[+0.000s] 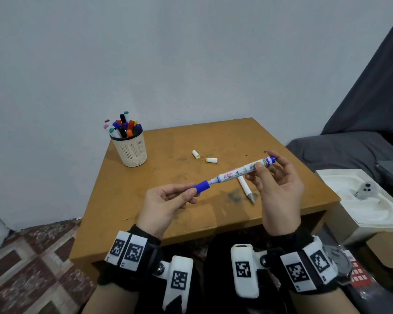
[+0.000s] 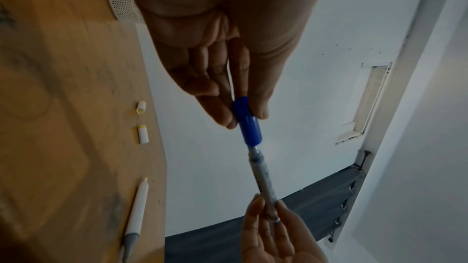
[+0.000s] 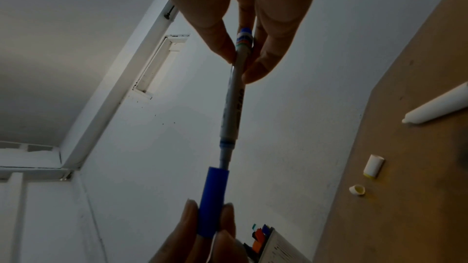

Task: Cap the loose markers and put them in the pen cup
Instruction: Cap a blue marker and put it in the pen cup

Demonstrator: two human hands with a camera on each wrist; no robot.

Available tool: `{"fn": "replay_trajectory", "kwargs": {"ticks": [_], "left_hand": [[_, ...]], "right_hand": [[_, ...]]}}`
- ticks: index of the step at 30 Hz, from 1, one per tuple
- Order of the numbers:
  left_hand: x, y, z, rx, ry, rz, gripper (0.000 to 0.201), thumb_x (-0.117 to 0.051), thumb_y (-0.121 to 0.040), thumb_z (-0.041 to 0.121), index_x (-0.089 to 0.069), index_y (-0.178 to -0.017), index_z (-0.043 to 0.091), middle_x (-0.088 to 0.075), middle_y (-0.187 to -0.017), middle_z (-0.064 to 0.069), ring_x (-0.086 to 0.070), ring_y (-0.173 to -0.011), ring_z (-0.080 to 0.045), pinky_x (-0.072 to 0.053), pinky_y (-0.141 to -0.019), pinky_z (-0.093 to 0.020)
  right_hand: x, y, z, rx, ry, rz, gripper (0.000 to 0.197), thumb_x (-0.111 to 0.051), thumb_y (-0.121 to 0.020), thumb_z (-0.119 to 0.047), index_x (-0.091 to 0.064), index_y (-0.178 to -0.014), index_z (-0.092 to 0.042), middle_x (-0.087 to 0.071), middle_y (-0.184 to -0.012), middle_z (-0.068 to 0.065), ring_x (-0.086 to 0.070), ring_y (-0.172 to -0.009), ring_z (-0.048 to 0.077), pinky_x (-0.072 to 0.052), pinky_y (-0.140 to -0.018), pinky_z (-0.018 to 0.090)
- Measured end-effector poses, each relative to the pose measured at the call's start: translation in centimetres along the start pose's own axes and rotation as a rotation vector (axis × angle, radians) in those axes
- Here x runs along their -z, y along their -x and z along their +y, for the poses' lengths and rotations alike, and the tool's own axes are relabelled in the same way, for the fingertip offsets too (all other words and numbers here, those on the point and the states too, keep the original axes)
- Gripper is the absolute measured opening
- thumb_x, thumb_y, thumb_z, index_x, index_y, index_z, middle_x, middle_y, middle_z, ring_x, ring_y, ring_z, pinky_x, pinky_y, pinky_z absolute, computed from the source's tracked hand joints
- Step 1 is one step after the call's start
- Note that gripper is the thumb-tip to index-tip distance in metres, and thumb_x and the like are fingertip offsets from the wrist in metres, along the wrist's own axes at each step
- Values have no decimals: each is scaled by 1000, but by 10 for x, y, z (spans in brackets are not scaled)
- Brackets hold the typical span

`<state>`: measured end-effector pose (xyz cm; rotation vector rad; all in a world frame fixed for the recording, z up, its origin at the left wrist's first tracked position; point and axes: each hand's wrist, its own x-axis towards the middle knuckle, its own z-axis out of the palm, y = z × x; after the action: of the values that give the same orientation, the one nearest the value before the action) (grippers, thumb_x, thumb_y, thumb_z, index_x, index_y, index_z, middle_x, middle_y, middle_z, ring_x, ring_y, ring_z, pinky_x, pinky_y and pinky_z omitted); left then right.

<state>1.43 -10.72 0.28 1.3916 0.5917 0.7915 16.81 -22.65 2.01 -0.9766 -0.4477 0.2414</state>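
Above the table's front half I hold a white marker with a blue end (image 1: 243, 170) (image 2: 263, 183) (image 3: 234, 99). My right hand (image 1: 258, 168) (image 3: 239, 67) pinches its rear part. My left hand (image 1: 193, 191) (image 2: 249, 116) pinches the blue cap (image 1: 202, 186) (image 2: 249, 122) (image 3: 211, 201), whose mouth sits over the marker's tip, with the neck still showing. A second uncapped white marker (image 1: 245, 188) (image 2: 135, 211) (image 3: 435, 107) lies on the table under my right hand. Two small white-and-yellow caps (image 1: 195, 154) (image 1: 211, 160) lie mid-table. The cream mesh pen cup (image 1: 131, 148), full of capped markers, stands at the back left corner.
The wooden table (image 1: 163, 207) stands against a pale wall. A dark sofa (image 1: 340, 150) and a white box holding a small grey object (image 1: 365, 191) lie to the right. A patterned rug (image 1: 32, 264) covers the floor at left.
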Motion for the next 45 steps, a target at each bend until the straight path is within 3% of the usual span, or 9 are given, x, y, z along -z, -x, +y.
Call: {"fn": "replay_trajectory", "kwargs": {"ticks": [5, 9, 11, 15, 21, 27, 38, 42, 45], "left_hand": [[0, 1, 1, -37, -5, -3, 20, -73, -64, 18, -74, -84, 13, -73, -77, -14, -64, -61, -10, -47, -54, -14], [-5, 3, 5, -92, -81, -51, 15, -70, -75, 1, -71, -85, 13, -70, -64, 6, -58, -54, 1, -43, -52, -8], [-9, 4, 6, -118, -125, -80, 16, -70, -76, 5, -70, -86, 17, -67, -61, 14, -55, -54, 5, -41, -53, -7], [-15, 5, 7, -144, -106, -15, 20, -73, -65, 21, -71, -84, 18, -61, -52, 16, -49, -47, 5, -38, -50, -7], [-16, 6, 7, -202, -205, 74, 6, -74, -73, 17, -73, -77, 20, -56, -45, 18, -45, -45, 5, -34, -49, -7], [-12, 7, 4, -219, -295, 62, 3, -71, -77, 22, -73, -78, 22, -52, -41, 17, -42, -42, 2, -31, -46, -8], [-7, 9, 1, -250, -356, 69, 4, -71, -78, 24, -74, -79, 21, -57, -48, 14, -46, -47, 2, -34, -49, -8], [4, 2, 7, -315, -437, 39, 9, -72, -77, 25, -73, -85, 27, -70, -75, 4, -61, -68, -6, -48, -63, -18], [21, -9, 19, -415, -588, 67, 15, -72, -79, 20, -74, -93, 20, -68, -79, 5, -61, -72, -10, -49, -66, -22]], "right_hand": [[-9, 7, 2, -12, 30, -72, 30, -59, -87, 3, -57, -115, -8, -61, -81, 4, -66, -66, 14, -58, -69, 26], [-17, 12, 5, -34, 20, -118, 28, -58, -87, 5, -58, -111, -9, -61, -80, 5, -66, -66, 13, -56, -65, 23], [-22, 18, 8, -54, 13, -154, 28, -58, -86, 7, -59, -108, -9, -60, -78, 6, -65, -64, 13, -57, -63, 24], [-30, 28, 12, -56, 6, -192, 28, -59, -84, 8, -59, -105, -11, -63, -83, 10, -66, -67, 16, -58, -65, 27], [-34, 33, 13, -57, -5, -164, 31, -60, -83, 7, -59, -105, -15, -65, -89, 12, -65, -72, 20, -56, -64, 23], [-34, 39, 19, -56, -8, -112, 32, -62, -83, 6, -60, -105, -17, -65, -87, 12, -64, -74, 23, -56, -64, 24], [-33, 35, 23, -149, -73, -129, 30, -60, -83, 11, -60, -100, -14, -64, -79, 9, -66, -64, 15, -57, -63, 25], [-31, 23, 26, -131, 3, -214, 29, -60, -83, 10, -62, -99, -14, -62, -81, 11, -65, -69, 20, -57, -64, 25], [-28, 6, 25, -58, 184, -299, 30, -61, -84, 8, -63, -96, -18, -65, -85, 10, -62, -71, 16, -55, -65, 24]]}}
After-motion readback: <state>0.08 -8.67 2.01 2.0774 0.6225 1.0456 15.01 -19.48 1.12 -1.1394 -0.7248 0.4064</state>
